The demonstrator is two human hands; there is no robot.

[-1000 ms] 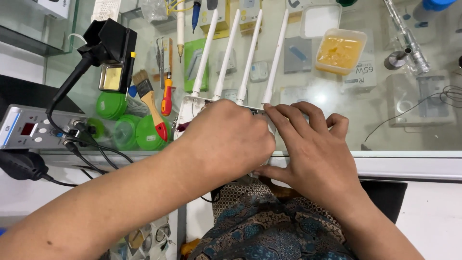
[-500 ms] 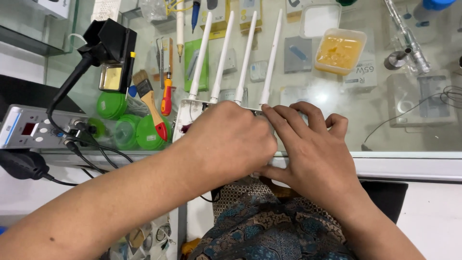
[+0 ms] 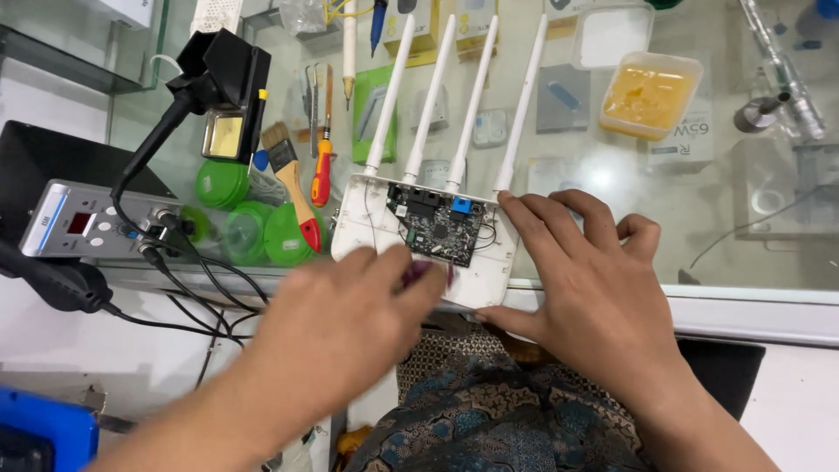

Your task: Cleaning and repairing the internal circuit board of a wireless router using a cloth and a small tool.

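A white router (image 3: pixel 360 220) with four upright antennas (image 3: pixel 472 96) lies opened on the glass counter, its dark circuit board (image 3: pixel 437 229) bare. My right hand (image 3: pixel 594 288) grips the router's right side, fingers spread along the edge and thumb under the near edge. My left hand (image 3: pixel 350 328) is blurred in front of the router's near edge. A small purplish smear shows at its fingertips, and I cannot tell what that is or whether the fingers hold it.
A grey soldering station (image 3: pixel 83 218) with black cables and a black stand (image 3: pixel 218 79) fills the left. A brush (image 3: pixel 293 188), a red and yellow screwdriver (image 3: pixel 322 170) and green round tubs (image 3: pixel 284 234) lie beside the router. A yellow-filled tub (image 3: pixel 651 94) sits far right.
My left hand has come off the router and pulled back toward me, baring the circuit board. My right hand has stayed on the router's right side.
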